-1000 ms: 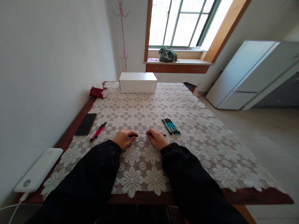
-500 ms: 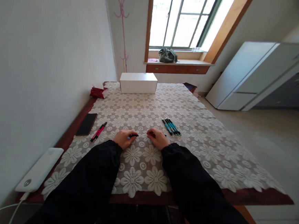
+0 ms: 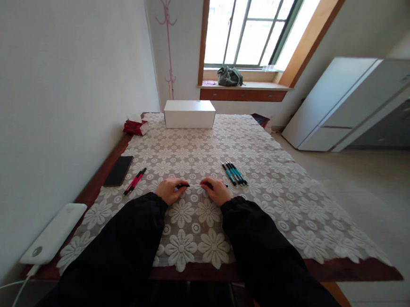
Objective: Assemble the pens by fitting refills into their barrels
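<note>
My left hand [image 3: 169, 190] pinches a black pen part [image 3: 183, 186], whose dark tip points right. From there a thin whitish rod, like a pen refill [image 3: 195, 186], spans the gap to my right hand [image 3: 216, 191]. The right fingers are closed around the rod's other end; a small dark end shows past the knuckles, and the rest is hidden in the grip. Just beyond my right hand lie several teal-and-black pens [image 3: 234, 174] side by side. Red-and-black pens [image 3: 135, 181] rest to the left of my left hand.
A lace tablecloth [image 3: 179, 246] covers the table. At left are a dark phone-like slab [image 3: 118, 171], a white power bank [image 3: 55, 231] with a cable, and a red tissue pack [image 3: 136, 127]. Toward the far edge stands a white box [image 3: 189, 114].
Almost nothing differs. My right hand has shifted very slightly left; both hands keep their grip.
</note>
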A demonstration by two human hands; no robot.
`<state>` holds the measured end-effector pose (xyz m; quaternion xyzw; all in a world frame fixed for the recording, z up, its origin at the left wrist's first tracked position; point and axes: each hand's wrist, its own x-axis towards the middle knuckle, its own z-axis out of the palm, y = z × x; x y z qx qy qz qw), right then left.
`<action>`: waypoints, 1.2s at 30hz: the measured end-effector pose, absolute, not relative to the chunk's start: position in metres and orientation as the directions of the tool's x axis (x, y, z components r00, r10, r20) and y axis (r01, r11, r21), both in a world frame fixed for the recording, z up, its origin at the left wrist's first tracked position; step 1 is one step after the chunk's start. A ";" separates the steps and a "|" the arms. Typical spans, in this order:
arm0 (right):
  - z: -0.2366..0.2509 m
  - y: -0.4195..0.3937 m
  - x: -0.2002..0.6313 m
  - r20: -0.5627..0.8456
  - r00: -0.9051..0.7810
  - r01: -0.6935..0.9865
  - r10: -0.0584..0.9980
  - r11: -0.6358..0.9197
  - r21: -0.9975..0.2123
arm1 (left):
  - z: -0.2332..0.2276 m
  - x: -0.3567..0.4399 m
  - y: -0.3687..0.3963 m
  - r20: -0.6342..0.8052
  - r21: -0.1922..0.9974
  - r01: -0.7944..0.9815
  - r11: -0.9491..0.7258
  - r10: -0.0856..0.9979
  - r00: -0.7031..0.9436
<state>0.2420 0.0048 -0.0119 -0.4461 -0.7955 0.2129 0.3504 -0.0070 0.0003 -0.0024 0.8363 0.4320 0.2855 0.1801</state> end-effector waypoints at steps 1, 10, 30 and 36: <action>-0.012 0.005 0.242 0.369 -0.363 0.564 0.855 0.518 -0.644 | -0.002 -0.007 0.000 0.323 0.549 0.615 -0.566 0.822 0.468; -0.013 0.005 0.243 0.359 -0.421 0.586 0.833 0.552 -0.594 | 0.001 -0.007 -0.002 0.297 0.528 0.616 -0.585 0.806 0.512; -0.011 0.004 0.243 0.313 -0.419 0.652 0.852 0.523 -0.550 | 0.001 -0.007 0.001 0.302 0.484 0.664 -0.570 0.821 0.484; -0.008 0.005 0.246 0.327 -0.439 0.687 0.837 0.547 -0.479 | 0.000 -0.009 0.003 0.346 0.461 0.700 -0.546 0.837 0.424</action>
